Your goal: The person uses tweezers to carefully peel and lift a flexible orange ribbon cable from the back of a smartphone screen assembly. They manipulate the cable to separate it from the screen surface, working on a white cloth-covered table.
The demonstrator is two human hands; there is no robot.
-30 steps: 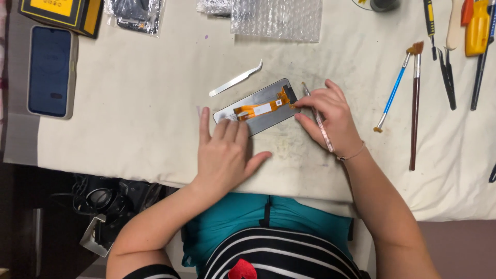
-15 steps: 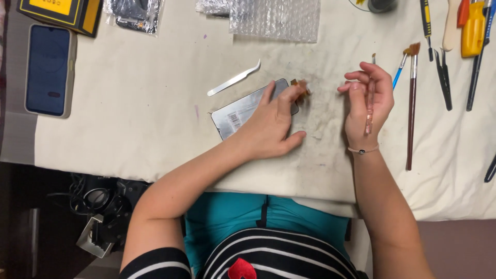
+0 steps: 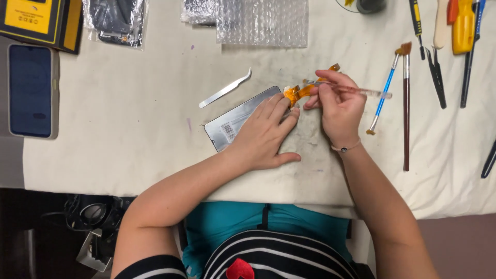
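Observation:
A silver phone screen panel (image 3: 232,121) lies back side up on the cream cloth. My left hand (image 3: 266,135) rests flat on its right half and presses it down. An orange flex ribbon (image 3: 299,90) sticks up from the panel's right end. My right hand (image 3: 338,106) pinches that ribbon and also holds a thin clear-handled tool (image 3: 356,90), which lies across the fingers and points left and right.
Curved metal tweezers (image 3: 225,89) lie just left of the panel. A blue phone (image 3: 31,90) sits at far left. Bubble wrap (image 3: 261,20) is at the top. Two brushes (image 3: 398,88), screwdrivers and pliers (image 3: 439,46) lie at right.
My right hand came back from the right and took hold of the orange ribbon, lifting it off the panel. My left hand slid further onto the panel.

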